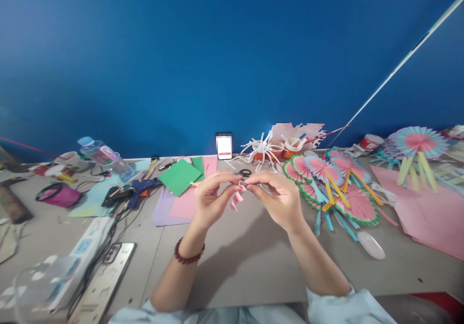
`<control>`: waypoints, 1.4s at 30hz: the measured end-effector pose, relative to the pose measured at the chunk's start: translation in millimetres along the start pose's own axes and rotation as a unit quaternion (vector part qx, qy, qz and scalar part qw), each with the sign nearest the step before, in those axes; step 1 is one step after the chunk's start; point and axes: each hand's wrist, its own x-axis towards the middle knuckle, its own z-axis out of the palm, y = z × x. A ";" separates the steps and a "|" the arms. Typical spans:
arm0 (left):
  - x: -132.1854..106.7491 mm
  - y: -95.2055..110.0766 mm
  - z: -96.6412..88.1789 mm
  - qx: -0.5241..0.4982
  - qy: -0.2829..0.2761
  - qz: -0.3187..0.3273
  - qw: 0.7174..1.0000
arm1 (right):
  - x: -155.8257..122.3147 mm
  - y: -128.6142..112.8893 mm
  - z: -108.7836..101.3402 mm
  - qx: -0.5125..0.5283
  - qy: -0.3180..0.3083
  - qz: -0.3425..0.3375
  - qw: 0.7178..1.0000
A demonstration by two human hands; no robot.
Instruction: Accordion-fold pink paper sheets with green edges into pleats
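Note:
Both hands are raised above the middle of the table, with their fingertips almost meeting. My left hand (213, 198) pinches a small curled pink paper strip (237, 199), whose loose end hangs below the fingers. Thumb and forefinger of my right hand (279, 198) are pressed together at the strip's upper end. The fingers hide part of the strip there, and a small greyish bit between them is too blurred to name. Just behind the fingertips, the dark handles of a pair of scissors (245, 173) show on the table.
Green paper (180, 176) and a blue glue gun (143, 187) lie left, near a water bottle (108, 157), power strip (78, 261) and phone (103, 283). A lit phone (224, 146) leans on the wall. Rightward are pleated paper rosettes (357, 205), pink sheets (431, 218) and a white spoon-like piece (371, 245).

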 end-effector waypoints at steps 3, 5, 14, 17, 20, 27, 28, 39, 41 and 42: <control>-0.1 0.2 1.6 -0.012 0.011 -0.006 1.000 | -0.3 1.4 -1.1 0.009 -0.001 0.023 1.000; -0.3 0.0 1.2 -0.021 0.007 -0.003 1.000 | 0.2 2.7 -1.5 0.018 -0.004 0.022 1.000; -1.5 2.6 2.1 -0.016 -0.002 -0.022 1.000 | 1.3 2.5 1.1 0.039 0.013 0.025 0.999; -1.0 5.2 4.6 0.011 0.018 -0.034 0.999 | -0.8 0.0 4.7 -0.009 0.039 -0.014 0.999; -0.7 5.1 5.7 0.013 0.029 -0.038 0.999 | -1.9 -2.0 8.8 -0.052 0.053 -0.069 0.995; -0.8 4.4 8.5 -0.001 0.052 -0.015 0.999 | -1.9 -5.4 12.7 -0.062 0.057 -0.105 0.991; -0.9 5.0 8.9 -0.004 0.052 -0.013 0.999 | -2.4 -5.4 12.8 -0.060 0.058 -0.106 0.991; -1.3 12.7 12.4 -0.026 0.055 -0.028 0.998 | -6.3 -2.4 20.8 -0.069 0.089 -0.109 0.988; -1.7 13.1 12.8 -0.025 0.058 -0.039 0.997 | -7.2 -1.3 21.9 -0.068 0.089 -0.105 0.988; -2.0 13.1 13.0 -0.025 0.060 -0.043 0.997 | -7.5 -0.8 22.0 -0.066 0.091 -0.104 0.988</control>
